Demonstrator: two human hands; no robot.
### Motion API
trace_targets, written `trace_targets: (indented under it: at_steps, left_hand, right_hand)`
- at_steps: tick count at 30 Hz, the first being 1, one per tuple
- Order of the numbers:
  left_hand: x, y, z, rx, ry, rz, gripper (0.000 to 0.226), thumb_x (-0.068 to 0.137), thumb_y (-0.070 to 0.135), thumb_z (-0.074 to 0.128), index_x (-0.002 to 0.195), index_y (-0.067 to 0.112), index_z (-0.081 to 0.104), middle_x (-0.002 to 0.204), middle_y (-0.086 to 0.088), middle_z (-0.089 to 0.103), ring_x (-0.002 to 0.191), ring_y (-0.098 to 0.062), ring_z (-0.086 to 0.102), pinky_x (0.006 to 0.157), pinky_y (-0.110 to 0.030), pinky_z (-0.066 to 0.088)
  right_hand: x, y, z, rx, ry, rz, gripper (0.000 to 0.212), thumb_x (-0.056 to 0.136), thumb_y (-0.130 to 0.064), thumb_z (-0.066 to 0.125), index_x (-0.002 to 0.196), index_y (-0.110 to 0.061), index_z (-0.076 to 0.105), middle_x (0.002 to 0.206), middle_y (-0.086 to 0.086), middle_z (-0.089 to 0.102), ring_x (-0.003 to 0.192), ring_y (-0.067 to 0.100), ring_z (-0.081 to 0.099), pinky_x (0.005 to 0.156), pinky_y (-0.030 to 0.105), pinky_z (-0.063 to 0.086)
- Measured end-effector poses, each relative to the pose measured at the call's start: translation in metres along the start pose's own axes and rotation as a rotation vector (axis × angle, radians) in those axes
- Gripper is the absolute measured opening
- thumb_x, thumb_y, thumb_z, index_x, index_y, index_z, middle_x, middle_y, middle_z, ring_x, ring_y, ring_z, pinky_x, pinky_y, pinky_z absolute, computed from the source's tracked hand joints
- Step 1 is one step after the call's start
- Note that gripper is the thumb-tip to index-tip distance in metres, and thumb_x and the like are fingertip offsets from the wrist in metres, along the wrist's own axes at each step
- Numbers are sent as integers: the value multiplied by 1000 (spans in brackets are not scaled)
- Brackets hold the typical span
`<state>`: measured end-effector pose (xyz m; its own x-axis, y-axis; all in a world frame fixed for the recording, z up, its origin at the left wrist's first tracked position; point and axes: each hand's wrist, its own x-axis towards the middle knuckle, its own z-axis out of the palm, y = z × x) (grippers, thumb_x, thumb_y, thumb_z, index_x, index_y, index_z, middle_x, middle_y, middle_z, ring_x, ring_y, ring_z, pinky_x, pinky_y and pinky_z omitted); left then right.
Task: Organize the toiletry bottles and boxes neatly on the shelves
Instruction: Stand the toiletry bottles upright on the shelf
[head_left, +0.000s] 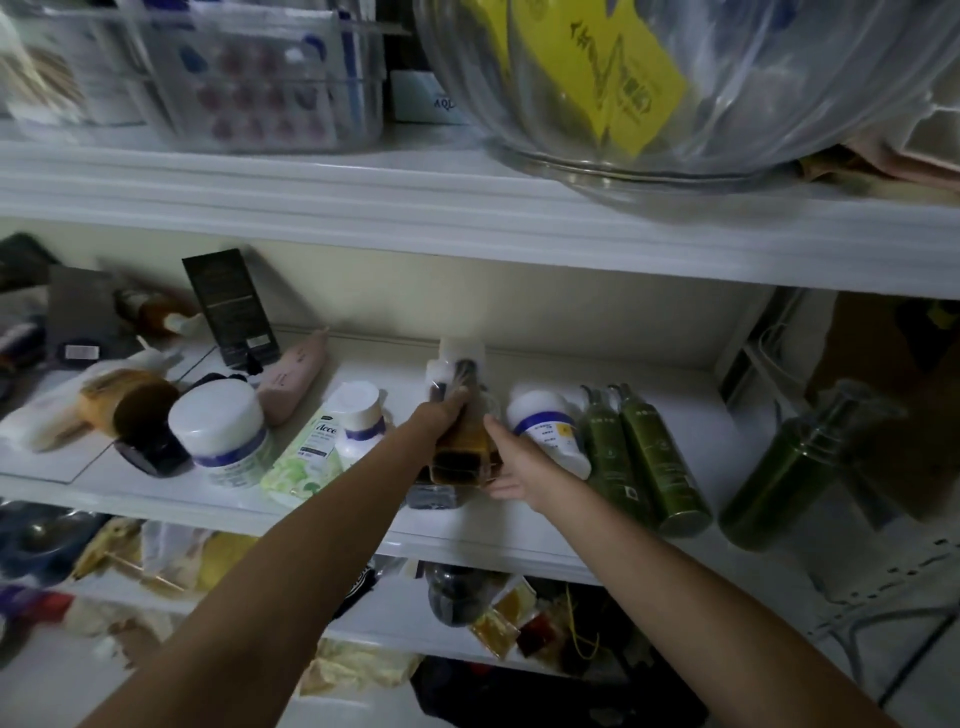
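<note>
Right now both hands hold one amber bottle on the middle shelf.

The amber bottle (462, 449) lies with its long axis running near to far, its clear cap at the far end and its base towards the near edge of the shelf (675, 374). The left hand (441, 415) wraps the upper part just below the cap, coming in from the left. The right hand (519, 467) cups the lower end from the right, with the thumb along the side. The bottle is between the two hands and touches both; whether its base rests on the shelf I cannot tell. A white jar (550, 431) is just right of it and the green bottles (644, 457) are further right. Standing it up likely means lifting the cap end, and the left hand is nearer that.
</note>
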<state>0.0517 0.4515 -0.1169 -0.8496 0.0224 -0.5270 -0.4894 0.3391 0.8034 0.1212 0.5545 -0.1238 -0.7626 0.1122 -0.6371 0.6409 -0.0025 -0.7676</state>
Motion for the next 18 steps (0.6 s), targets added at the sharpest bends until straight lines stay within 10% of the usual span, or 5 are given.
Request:
trace_targets:
  at_steps: [15, 18]
  left_hand:
    - [-23, -13, -12, -232, -24, -126, 56, 85, 42, 64, 122, 3, 51, 91, -16, 59, 81, -30, 56, 76, -39, 42]
    - [-30, -21, -14, -341, -87, -156, 53, 83, 39, 67, 120, 4, 54, 95, -17, 63, 88, -32, 60, 77, -40, 47]
  right_hand:
    - [-8, -7, 21, 56, -295, 112, 69, 86, -65, 41, 129, -10, 46, 124, 14, 60, 101, 27, 61, 67, 35, 50]
    - [-5, -6, 19, 74, -270, 101, 68, 87, -64, 43, 130, -11, 46, 122, 14, 61, 100, 27, 59, 84, 41, 49]
